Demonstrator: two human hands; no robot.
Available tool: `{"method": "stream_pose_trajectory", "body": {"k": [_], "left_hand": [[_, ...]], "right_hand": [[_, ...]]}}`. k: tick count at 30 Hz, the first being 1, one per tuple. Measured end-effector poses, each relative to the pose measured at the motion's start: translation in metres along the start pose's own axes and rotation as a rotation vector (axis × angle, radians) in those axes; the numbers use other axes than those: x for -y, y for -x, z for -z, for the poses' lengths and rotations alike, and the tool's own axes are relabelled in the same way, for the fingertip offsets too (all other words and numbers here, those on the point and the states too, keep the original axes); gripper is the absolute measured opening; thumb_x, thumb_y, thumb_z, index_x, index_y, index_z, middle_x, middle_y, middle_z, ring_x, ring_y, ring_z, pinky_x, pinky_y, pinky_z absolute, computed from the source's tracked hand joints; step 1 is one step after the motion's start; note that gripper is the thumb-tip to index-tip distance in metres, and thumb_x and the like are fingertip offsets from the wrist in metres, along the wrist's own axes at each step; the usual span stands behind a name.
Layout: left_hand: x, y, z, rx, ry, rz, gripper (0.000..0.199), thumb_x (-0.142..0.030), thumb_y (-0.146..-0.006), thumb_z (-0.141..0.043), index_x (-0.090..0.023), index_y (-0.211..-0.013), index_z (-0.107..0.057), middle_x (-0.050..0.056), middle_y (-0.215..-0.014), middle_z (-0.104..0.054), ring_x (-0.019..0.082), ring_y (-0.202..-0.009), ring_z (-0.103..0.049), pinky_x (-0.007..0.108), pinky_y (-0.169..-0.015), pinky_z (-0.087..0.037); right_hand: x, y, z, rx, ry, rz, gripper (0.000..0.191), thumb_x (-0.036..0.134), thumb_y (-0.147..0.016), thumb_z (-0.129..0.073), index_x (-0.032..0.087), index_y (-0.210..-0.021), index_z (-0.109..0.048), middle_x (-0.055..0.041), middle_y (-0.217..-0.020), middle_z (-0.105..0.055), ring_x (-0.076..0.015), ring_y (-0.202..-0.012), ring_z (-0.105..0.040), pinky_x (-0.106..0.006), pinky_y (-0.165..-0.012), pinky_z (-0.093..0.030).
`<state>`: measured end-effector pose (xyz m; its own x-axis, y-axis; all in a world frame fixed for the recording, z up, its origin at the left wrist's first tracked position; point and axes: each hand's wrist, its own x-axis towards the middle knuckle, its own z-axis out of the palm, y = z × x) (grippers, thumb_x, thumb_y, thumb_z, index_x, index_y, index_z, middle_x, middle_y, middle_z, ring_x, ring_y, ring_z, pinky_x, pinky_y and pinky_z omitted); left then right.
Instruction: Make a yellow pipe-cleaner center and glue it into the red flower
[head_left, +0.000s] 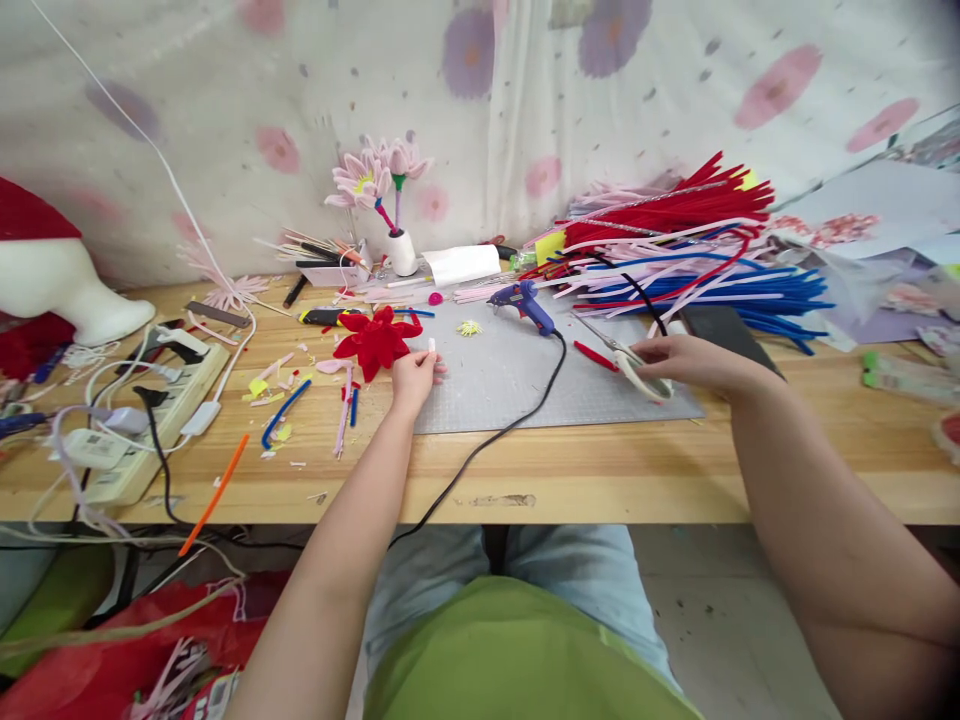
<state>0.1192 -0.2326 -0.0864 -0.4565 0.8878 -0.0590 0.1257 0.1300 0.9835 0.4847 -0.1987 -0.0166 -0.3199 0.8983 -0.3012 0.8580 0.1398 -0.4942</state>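
Note:
My left hand (416, 380) is closed at the left edge of the grey cutting mat (487, 400), with a small whitish piece (431, 346) between its fingertips. A red fuzzy flower (373, 343) lies just beyond that hand. At the mat's right side my right hand (671, 358) is on the pale handles of the scissors (643, 378), its fingers partly hidden. Beside the blades lies a red piece (596, 356). A blue glue gun (523, 303) rests mid-mat, and a small yellow bundle (469, 328) sits to its left.
Red, pink and blue pipe cleaners (675, 250) are piled at the back right. A white vase (401, 253) holds pink flowers. Scraps and a blue stem (286, 414) lie left of the mat. A power strip (150, 440) is far left; the black cord (487, 440) crosses the front edge.

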Motion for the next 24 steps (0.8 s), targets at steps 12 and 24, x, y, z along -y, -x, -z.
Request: {"method": "stream_pose_trajectory", "body": {"k": [12, 24], "left_hand": [[0.006, 0.005, 0.002, -0.02, -0.027, -0.069, 0.016, -0.02, -0.077, -0.052, -0.01, -0.076, -0.064, 0.006, -0.077, -0.067, 0.009, -0.054, -0.061, 0.018, -0.046, -0.048], [0.002, 0.011, -0.005, -0.02, -0.46, -0.337, 0.023, -0.024, -0.083, -0.046, -0.015, -0.085, -0.068, 0.005, -0.076, -0.069, 0.014, -0.07, -0.064, 0.026, -0.068, -0.048]], "right_hand": [[0.021, -0.065, -0.022, -0.399, 0.402, -0.254, 0.04, 0.031, -0.074, -0.06, 0.017, -0.11, -0.052, -0.0137, -0.101, -0.065, -0.026, -0.09, -0.059, -0.031, -0.066, -0.036], [0.069, -0.057, -0.064, -0.615, -0.277, 0.23, 0.009, 0.023, -0.071, -0.059, 0.019, -0.078, -0.055, -0.0048, -0.077, -0.064, -0.018, -0.072, -0.059, -0.034, -0.071, -0.045]]}}
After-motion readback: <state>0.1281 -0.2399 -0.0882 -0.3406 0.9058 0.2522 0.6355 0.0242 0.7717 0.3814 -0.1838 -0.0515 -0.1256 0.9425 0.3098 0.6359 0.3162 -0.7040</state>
